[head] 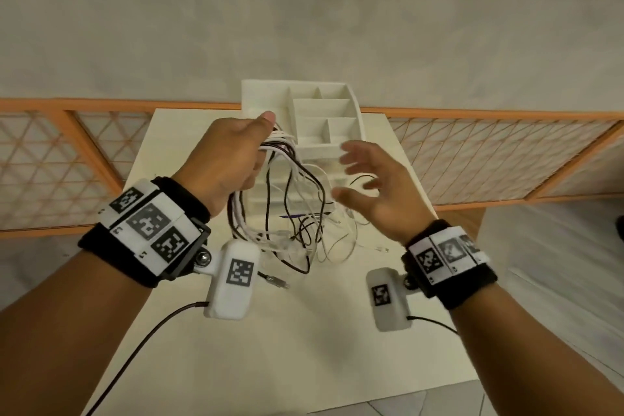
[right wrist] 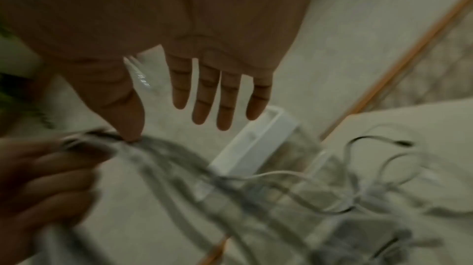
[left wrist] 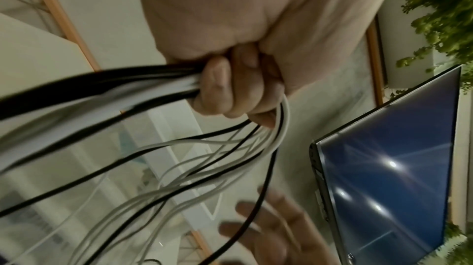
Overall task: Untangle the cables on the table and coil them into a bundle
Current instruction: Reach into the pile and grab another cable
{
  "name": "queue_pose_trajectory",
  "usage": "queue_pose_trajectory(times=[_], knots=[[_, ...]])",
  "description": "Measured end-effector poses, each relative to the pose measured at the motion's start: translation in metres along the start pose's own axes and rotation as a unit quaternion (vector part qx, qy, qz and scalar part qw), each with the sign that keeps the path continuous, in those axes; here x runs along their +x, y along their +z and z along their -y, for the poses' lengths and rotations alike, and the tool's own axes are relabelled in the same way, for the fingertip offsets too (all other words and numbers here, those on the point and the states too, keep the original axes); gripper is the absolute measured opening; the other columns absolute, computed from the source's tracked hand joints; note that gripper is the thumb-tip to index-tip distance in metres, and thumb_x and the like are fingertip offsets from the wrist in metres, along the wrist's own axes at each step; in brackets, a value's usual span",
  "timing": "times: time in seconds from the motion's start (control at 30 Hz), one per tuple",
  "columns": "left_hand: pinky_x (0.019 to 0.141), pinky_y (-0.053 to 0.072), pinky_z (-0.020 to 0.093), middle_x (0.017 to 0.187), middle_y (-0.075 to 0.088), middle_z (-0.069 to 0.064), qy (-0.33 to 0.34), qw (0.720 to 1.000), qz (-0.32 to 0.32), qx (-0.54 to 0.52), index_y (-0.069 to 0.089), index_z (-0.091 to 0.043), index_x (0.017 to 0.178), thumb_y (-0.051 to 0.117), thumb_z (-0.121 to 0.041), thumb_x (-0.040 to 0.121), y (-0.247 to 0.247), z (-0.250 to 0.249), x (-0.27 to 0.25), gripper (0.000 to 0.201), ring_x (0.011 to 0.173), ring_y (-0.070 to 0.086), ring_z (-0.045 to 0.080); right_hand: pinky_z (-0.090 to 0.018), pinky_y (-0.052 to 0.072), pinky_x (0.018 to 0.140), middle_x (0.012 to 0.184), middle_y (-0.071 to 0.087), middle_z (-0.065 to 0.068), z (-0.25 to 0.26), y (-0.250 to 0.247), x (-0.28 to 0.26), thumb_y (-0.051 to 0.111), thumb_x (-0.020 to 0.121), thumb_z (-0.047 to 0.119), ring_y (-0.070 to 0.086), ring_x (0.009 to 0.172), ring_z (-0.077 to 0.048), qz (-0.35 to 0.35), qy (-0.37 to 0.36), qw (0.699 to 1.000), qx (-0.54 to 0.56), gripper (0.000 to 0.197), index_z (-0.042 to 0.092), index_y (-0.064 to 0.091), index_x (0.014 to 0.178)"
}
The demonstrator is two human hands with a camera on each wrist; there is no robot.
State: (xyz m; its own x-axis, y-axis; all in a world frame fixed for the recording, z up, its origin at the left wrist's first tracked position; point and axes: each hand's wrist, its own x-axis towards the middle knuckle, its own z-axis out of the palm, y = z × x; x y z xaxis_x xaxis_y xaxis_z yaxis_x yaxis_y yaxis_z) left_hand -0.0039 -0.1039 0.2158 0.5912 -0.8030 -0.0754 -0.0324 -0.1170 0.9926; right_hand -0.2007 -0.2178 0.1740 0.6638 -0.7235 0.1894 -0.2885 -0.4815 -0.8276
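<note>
Gripping the cables (head: 287,179) in a closed fist, the left hand (head: 229,159) holds them above the table (head: 270,348); loops hang toward six o'clock. At three o'clock, the right hand (head: 368,186) hovers, fingers spread.

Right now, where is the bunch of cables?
In the head view, the cables hang from the left hand above the table, just in front of the white organizer.
</note>
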Motion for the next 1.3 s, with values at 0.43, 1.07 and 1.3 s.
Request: queue_pose_trajectory(times=[0.43,1.07,1.3], knots=[[0.043,0.018,0.02,0.059,0.036,0.009,0.073,0.994,-0.069,-0.045,0.069,-0.017,0.058,0.056,-0.038,0.1,-0.032,-0.015,-0.002,0.048,0.042,0.019,0.013,-0.041,0.048,0.099,0.116,0.06,-0.003,-0.138,0.056,-0.037,0.054,0.084,0.06,0.06,0.112,-0.031,0.218,0.248,0.91,-0.249,0.033,0.036,0.067,0.102],[0.044,0.017,0.021,0.044,0.027,-0.011,0.052,0.99,-0.104,-0.086,0.053,-0.022,0.052,0.053,-0.034,0.101,-0.019,-0.007,0.002,0.051,0.044,0.019,0.012,-0.034,0.052,0.077,0.107,0.069,-0.019,-0.167,-0.016,-0.046,0.049,0.097,0.015,0.063,0.092,-0.037,0.021,0.366,0.883,-0.294,0.021,0.015,0.069,0.104],[0.042,0.019,0.019,0.043,0.024,-0.014,0.032,0.994,-0.095,-0.045,0.037,-0.021,0.059,0.055,-0.034,0.1,-0.021,0.006,0.0,0.046,0.046,0.019,0.014,-0.03,0.039,0.102,0.145,0.051,-0.007,-0.128,-0.026,-0.026,0.067,0.085,0.014,0.051,0.129,-0.028,0.075,0.258,0.928,-0.26,0.066,0.025,0.043,0.146]])
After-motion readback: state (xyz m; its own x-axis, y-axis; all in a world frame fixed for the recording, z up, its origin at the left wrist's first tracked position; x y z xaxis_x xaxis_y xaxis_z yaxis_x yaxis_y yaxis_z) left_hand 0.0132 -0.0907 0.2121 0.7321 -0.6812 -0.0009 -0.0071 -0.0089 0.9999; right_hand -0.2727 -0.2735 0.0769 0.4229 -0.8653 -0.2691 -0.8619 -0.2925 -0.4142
